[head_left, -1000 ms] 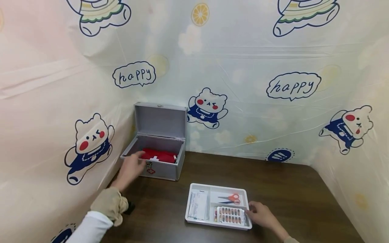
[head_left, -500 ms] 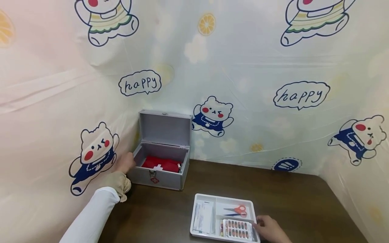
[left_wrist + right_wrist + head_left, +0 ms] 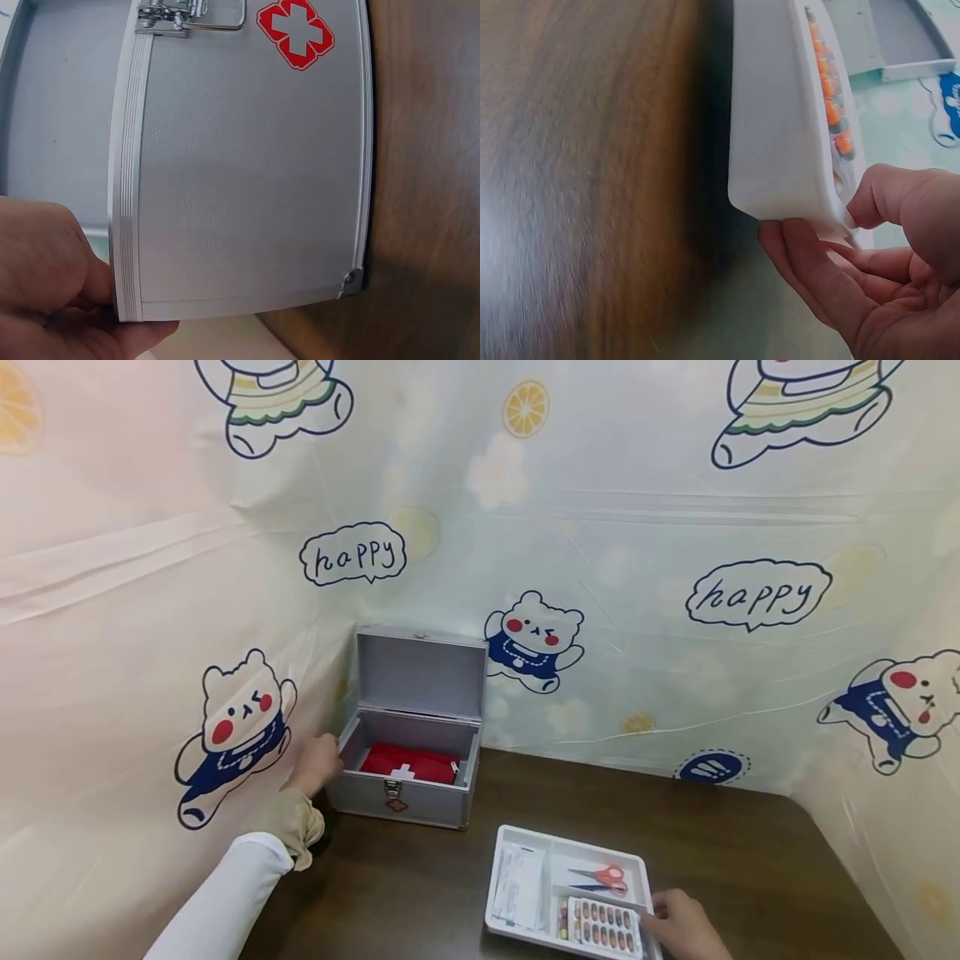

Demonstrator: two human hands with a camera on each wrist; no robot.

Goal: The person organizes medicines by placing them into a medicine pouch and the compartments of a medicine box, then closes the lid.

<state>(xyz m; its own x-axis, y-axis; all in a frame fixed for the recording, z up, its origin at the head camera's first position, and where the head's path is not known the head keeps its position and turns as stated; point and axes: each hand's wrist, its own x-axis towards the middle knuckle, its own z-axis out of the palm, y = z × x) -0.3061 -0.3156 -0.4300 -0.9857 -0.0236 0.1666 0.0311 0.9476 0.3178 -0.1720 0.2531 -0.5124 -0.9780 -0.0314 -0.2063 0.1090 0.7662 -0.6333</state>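
A silver first-aid box (image 3: 435, 806) stands at the back left with its lid raised. Inside lies a red pouch (image 3: 412, 763) with a white cross. My left hand (image 3: 315, 764) grips the box's left side at the rim, thumb and fingers on either side of the corner in the left wrist view. A white divided tray (image 3: 558, 853) is in front, to the right of the box. My right hand (image 3: 682, 925) pinches its right end, thumb on the rim and fingers underneath in the right wrist view. The tray bears scissors (image 3: 613, 874), capsule blister packs (image 3: 603, 927) and white packets (image 3: 517, 887).
The brown wooden tabletop (image 3: 405, 893) extends around the box and tray. Patterned sheeting (image 3: 615, 560) hangs behind and along both sides, close to the box's back and left. A metal latch (image 3: 393, 788) sits on the box front.
My left hand has moved from over the box's front left corner to its left side and now grips it there. The right hand stays at the tray's right end. The head view has shifted slightly.
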